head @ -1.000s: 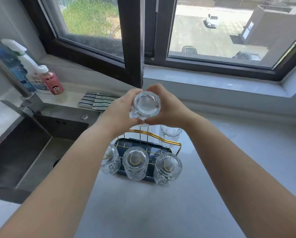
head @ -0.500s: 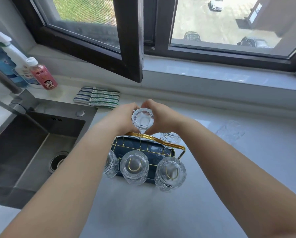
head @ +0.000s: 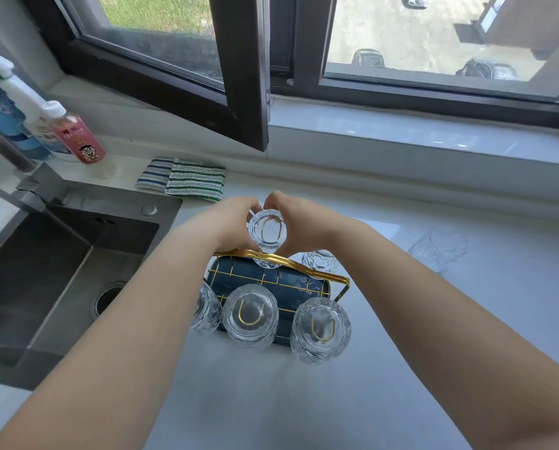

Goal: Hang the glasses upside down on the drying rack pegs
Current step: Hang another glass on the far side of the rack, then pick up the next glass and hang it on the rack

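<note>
A clear ribbed glass (head: 267,233) is held upside down between my left hand (head: 231,224) and my right hand (head: 299,222), over a gold peg in the rack's back row; the peg's loop shows through its base. The drying rack (head: 304,271) has gold wire and a dark blue tray. Three upturned glasses hang on its front pegs: one on the left (head: 206,308) partly behind my forearm, one in the middle (head: 250,315), one on the right (head: 320,329). Another glass (head: 319,259) hangs at the back right. One more glass (head: 440,248) lies on its side on the counter to the right.
A steel sink (head: 57,271) lies to the left of the rack. Striped cloths (head: 187,178) lie behind it, and bottles (head: 73,134) stand at the far left. An open window frame (head: 239,76) juts over the counter (head: 304,401) above the rack.
Both hands have lowered the glass from in front of the window down onto a back peg of the rack. The view has tilted down towards the counter.
</note>
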A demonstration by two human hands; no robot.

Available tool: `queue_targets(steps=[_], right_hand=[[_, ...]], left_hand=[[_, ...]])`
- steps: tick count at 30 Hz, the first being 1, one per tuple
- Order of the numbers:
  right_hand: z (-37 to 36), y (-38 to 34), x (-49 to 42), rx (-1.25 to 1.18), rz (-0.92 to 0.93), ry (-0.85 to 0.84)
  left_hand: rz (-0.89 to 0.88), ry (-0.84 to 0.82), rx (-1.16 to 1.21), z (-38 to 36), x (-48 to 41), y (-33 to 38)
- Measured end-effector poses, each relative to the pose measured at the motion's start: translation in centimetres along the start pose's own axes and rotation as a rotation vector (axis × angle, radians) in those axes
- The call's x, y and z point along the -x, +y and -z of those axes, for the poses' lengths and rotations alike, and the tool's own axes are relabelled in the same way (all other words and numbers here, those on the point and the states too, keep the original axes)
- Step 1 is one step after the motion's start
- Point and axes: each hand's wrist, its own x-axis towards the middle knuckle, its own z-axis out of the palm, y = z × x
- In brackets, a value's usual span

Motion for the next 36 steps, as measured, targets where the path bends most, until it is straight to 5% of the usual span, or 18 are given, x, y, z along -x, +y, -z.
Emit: queue_targets(steps=[15, 20, 25, 30, 36], right_hand=[[0.5, 1.2, 0.9, -0.121, 0.018, 0.063], [1.8, 5.0, 6.7, -0.492, -0.024, 0.384], [0.0, 11.4, 14.3, -0.619, -0.248, 0.729], [-2.9, 16.8, 18.9, -0.662, -0.474, 0.864], [-5.0, 21.9, 19.3, -0.731, -0.619, 0.777]], left_hand=[[0.046, -0.042, 0.031, 0.3, 0.2, 0.2], [-0.060, 0.146, 0.113, 0.2, 1.2, 3.9], [-0.223, 0.199, 0.559, -6.1, 1.1, 11.7], [0.016, -0.017, 0.815, -15.5, -0.3, 17.5], [0.130, -0.050, 0.831, -20.1, -3.1, 20.3]])
